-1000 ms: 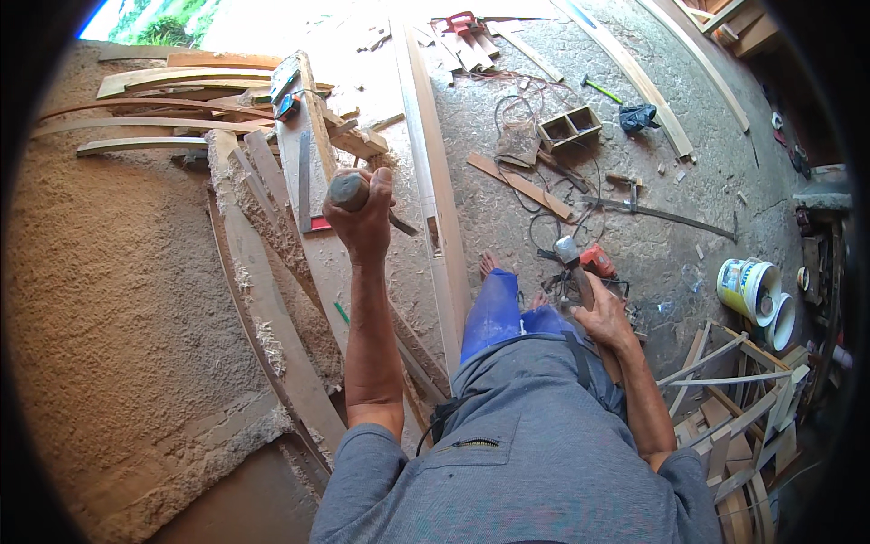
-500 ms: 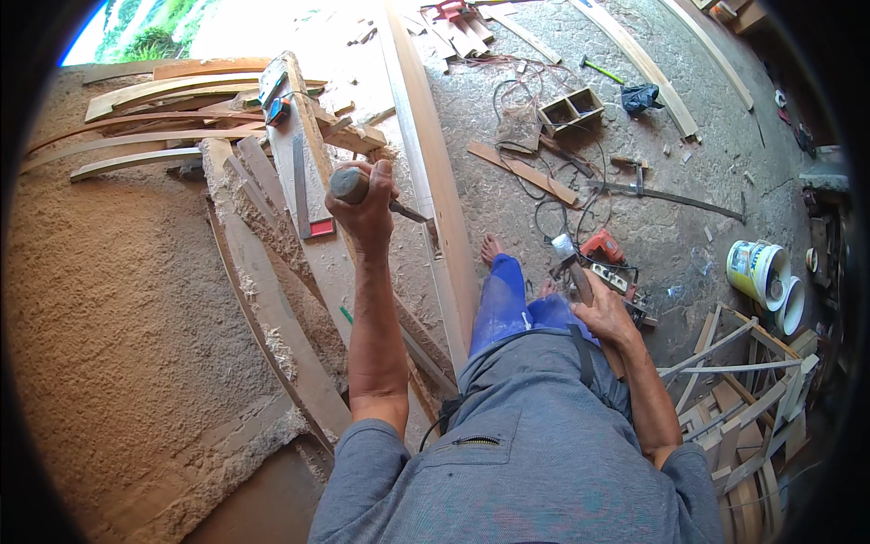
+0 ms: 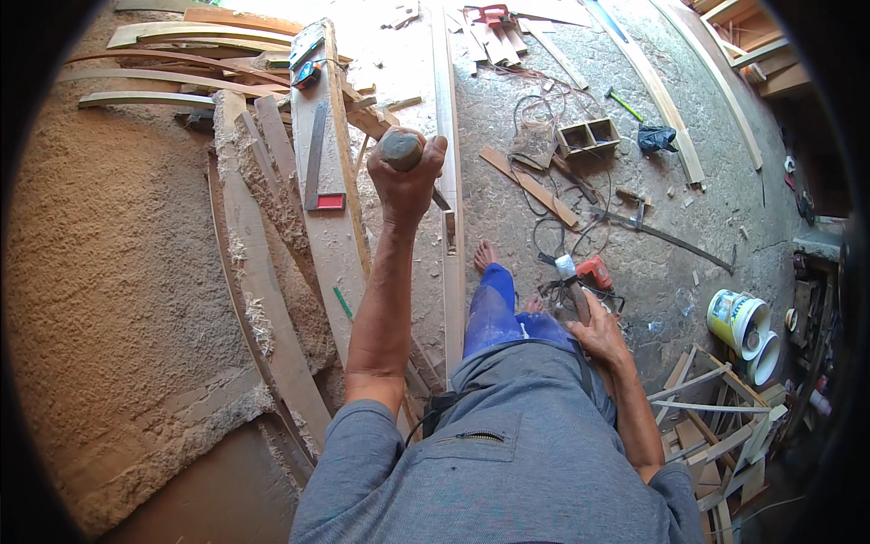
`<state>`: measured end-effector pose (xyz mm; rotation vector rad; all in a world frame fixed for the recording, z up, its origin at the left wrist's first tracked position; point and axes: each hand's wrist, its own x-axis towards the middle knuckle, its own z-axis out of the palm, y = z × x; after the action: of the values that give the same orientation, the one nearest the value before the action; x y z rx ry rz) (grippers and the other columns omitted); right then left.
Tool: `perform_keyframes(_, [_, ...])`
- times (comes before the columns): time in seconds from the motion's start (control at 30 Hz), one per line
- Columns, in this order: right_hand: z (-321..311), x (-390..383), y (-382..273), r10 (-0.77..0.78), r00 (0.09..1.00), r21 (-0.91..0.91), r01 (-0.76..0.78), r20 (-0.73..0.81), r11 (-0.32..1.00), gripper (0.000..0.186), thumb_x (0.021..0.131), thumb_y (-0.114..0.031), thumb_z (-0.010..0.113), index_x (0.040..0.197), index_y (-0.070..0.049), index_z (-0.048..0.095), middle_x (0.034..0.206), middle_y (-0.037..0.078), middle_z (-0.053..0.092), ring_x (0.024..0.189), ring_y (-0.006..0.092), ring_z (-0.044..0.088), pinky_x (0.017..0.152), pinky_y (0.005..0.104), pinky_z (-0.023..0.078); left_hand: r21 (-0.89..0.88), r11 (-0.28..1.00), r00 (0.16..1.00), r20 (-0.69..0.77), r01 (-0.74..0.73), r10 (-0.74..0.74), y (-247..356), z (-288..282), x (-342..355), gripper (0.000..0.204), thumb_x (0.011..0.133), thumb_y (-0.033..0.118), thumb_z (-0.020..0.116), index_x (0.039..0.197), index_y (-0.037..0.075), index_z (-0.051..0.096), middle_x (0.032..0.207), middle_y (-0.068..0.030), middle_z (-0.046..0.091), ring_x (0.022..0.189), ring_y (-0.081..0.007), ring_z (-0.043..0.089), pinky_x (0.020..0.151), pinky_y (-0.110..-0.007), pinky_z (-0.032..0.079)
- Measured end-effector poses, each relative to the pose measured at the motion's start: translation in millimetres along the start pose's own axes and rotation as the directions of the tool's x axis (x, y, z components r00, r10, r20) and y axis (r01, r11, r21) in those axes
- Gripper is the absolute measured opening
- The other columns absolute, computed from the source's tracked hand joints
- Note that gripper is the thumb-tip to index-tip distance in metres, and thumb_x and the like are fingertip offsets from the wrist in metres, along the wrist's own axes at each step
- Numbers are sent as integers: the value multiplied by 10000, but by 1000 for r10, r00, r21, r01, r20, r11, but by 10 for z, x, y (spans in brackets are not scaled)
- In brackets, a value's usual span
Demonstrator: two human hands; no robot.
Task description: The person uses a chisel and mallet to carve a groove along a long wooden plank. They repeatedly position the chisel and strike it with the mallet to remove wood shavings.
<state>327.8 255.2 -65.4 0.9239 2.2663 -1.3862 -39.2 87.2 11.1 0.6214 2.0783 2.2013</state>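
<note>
My left hand (image 3: 405,189) is wrapped around the thick, worn handle of a chisel (image 3: 401,150). Its dark blade slants down to a long pale wooden beam (image 3: 455,299), where the tip meets or sits close to the upper end of a cut slot (image 3: 449,232). By my right thigh, my right hand (image 3: 603,334) grips the wooden handle of a hammer (image 3: 576,296). The hammer's head has a whitish end pointing away from me. My bare feet stand on the floor to the right of the beam.
Left of the beam, a plank bench carries a try square (image 3: 328,201) and a tape measure (image 3: 307,74). Sawdust (image 3: 136,254) and curved boards lie farther left. On the right are a red power tool (image 3: 594,271), cords, a divided wooden box (image 3: 587,136), a clamp, white buckets (image 3: 739,322) and wooden frames.
The chisel and my left hand have shifted rightward and slightly up in the picture, with the handle end now turned more toward me. The beam appears more upright as the view shifts. Both grips are unchanged.
</note>
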Motion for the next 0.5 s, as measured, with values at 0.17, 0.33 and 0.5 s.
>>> perform_keyframes(0.17, [-12, -33, -91, 28, 1000, 3, -28, 7, 1000, 741, 810, -242, 724, 1485, -85, 460, 1239, 310, 677, 1168, 472, 661, 995, 494, 512, 72, 997, 999, 37, 8, -10, -13, 14, 25, 197, 859, 70, 824, 808, 62, 634, 673, 19, 626, 584, -59, 603, 542, -228, 499])
perform_keyframes(0.33, [-9, -32, -98, 41, 999, 20, -41, 15, 999, 750, 807, -245, 726, 1489, -79, 462, 1259, 313, 668, 1183, 460, 657, 1005, 488, 507, 52, 998, 998, 36, 43, -45, -48, 26, 29, 208, 843, 115, 845, 802, 68, 647, 666, 25, 627, 598, -61, 607, 568, -240, 509])
perform_keyframes(0.5, [22, -21, -36, 59, 998, 6, -59, -4, 998, 785, 803, -239, 718, 1514, -54, 440, 1290, 319, 653, 1213, 445, 648, 1026, 473, 499, 92, 995, 999, 31, 28, -31, -159, -1, 29, 211, 828, 132, 853, 805, 74, 651, 671, 26, 628, 605, -60, 605, 585, -250, 515])
